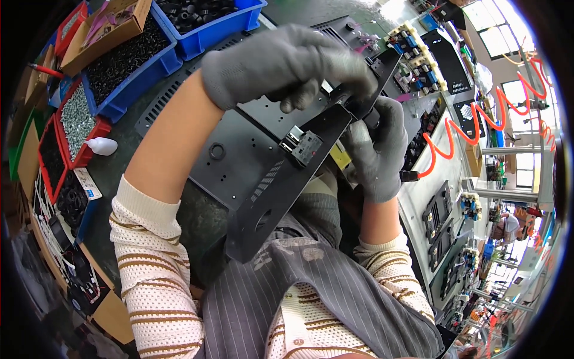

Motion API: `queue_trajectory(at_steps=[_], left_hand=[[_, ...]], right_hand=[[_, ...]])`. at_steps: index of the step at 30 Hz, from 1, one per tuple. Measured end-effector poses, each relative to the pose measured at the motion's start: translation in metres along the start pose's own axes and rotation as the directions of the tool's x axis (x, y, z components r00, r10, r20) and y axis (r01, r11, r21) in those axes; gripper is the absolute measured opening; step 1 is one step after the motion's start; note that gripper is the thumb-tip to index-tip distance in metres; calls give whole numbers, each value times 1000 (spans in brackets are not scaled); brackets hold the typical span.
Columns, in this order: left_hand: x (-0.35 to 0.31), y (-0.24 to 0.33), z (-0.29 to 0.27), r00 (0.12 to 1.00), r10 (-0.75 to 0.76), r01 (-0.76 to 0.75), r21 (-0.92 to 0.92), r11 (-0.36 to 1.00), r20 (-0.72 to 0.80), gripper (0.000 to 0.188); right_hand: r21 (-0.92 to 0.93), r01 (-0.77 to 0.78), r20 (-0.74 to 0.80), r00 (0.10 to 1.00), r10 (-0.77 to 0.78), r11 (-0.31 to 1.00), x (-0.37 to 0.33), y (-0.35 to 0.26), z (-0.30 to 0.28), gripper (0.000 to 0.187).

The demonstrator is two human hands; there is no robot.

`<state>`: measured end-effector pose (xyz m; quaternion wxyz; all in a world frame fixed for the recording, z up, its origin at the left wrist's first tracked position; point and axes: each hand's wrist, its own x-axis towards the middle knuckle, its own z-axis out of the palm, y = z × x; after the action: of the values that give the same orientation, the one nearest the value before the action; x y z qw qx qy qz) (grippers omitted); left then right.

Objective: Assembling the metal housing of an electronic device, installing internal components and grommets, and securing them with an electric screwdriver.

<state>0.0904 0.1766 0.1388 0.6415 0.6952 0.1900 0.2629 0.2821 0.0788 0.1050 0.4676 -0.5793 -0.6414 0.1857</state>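
A long black metal panel [279, 186] with slots and a bent edge stands tilted before me, its near end above my lap. A dark socket block with metallic contacts [306, 147] is fitted to its face. My right hand [382, 152], in a grey glove, is closed round the panel's right edge; a yellow piece [341, 157] shows beside its fingers. My left hand [293, 63], gloved too, reaches over the panel's far end with bent fingers. Its fingertips are smeared by motion, and whether they hold anything is hidden. Under the panel lies a flat black plate with holes [224, 176].
Blue bins [210, 30] of black parts stand at the far left, beside a red tray of screws [76, 122] and a small white bottle [101, 146]. Circuit boards [418, 57] lie at the far right. An orange coiled hose [445, 140] hangs at the right.
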Motion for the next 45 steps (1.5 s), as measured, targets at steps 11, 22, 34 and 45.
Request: queue_trajectory(at_steps=[11,22,34,45], left_hand=[[0,-12,-9,938,268,-144,-461,876,218,59],[-2,-3,-8,944,294,-184,-497,848,151,56],[6,-25,19,989,-135,134,-6,991,-55,38],[-1,-21,12,911,-181,161,-85,983,-370,33]], right_hand=[[-27,-17,-7,1000,16,999,-1,3,0,29],[-146,49,77,996,-38,988,2,2,-13,28],[-452,484,320,872,-370,749,29,0,-22,25],[-82,-30,280,959,52,996,12,-9,-19,40]])
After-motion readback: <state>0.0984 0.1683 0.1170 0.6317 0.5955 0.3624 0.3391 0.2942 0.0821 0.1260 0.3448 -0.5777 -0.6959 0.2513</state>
